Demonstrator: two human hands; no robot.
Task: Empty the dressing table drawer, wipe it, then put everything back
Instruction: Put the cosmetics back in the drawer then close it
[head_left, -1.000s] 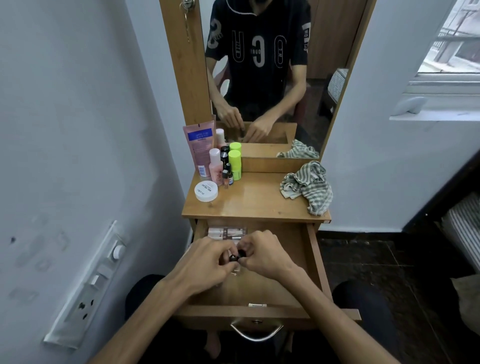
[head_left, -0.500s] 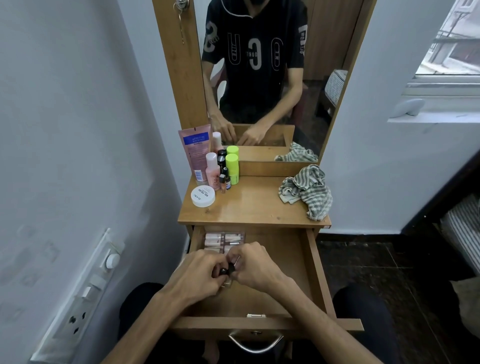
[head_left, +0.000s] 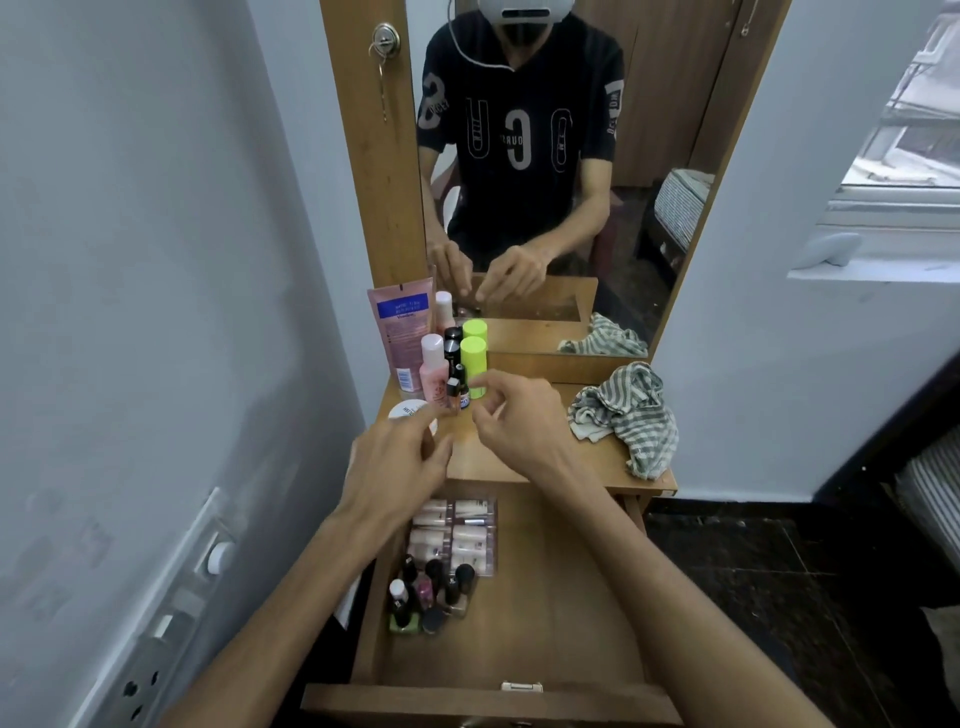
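Reaching up from the open drawer (head_left: 519, 639), your hands are over the bench (head_left: 524, 462) top: your left hand (head_left: 400, 462) hangs with fingers loosely spread and nothing in it, and your right hand (head_left: 511, 421) has thumb and forefinger curled near each other, apparently empty, just beside a small dark-capped bottle (head_left: 453, 393). Judging by the nail-polish bottles (head_left: 431, 597) and the sachet strips (head_left: 457, 530) lying in the drawer at its 10 o'clock corner, you are either emptying or refilling it; which, I cannot tell. Take one small bottle at a time by its cap, set it upright, and keep clear of the crowded group.

That group stands at 10 o'clock on the bench: a pink tube (head_left: 402, 338), a pink bottle (head_left: 434, 371), a lime-capped bottle (head_left: 472, 364) and a white jar (head_left: 408, 410). The striped cloth (head_left: 626, 415) lies crumpled at 3 o'clock. A mirror (head_left: 550, 156) rises behind, pale walls flank it, a switch plate (head_left: 171, 613) sits at 8 o'clock.
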